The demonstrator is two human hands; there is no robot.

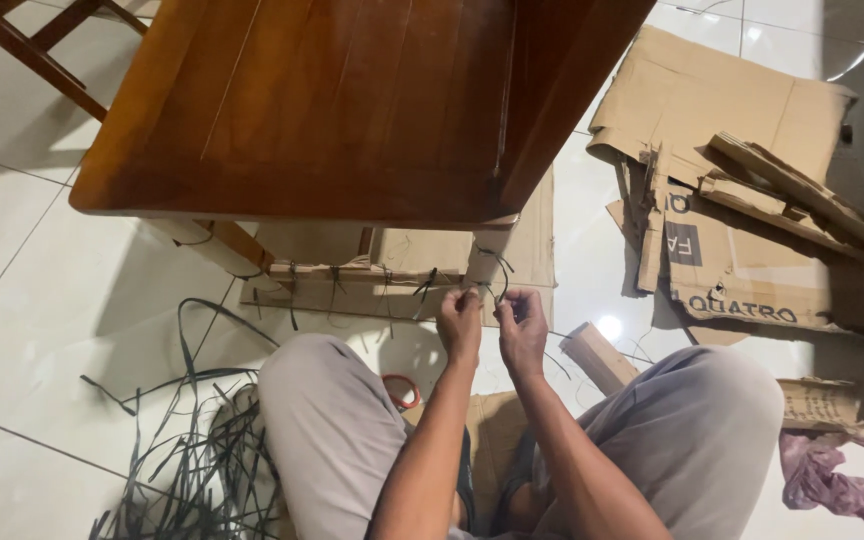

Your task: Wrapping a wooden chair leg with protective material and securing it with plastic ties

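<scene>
Both hands, left hand (460, 322) and right hand (523, 325), have fingers pinched closed on a thin dark cord (492, 288) at a cardboard-wrapped table leg (482, 258)

Floor (42, 300) under me: pale glossy tiles w/ thin grout lines. On it, to my left, a loose heap of dark plastic strap offcuts (192, 450), some curling up. Ahead, the wooden table (352, 100) stands on the tiles, legs wrapped in cardboard. Flat cardboard sheet (532, 250) lies under it. To my right, a pile of torn, flattened cardboard boxes (742, 200), a short wood block (600, 358) nr my knee, crumpled purple plastic (842, 480) at far right. Small red ring (404, 388) between my legs.
</scene>
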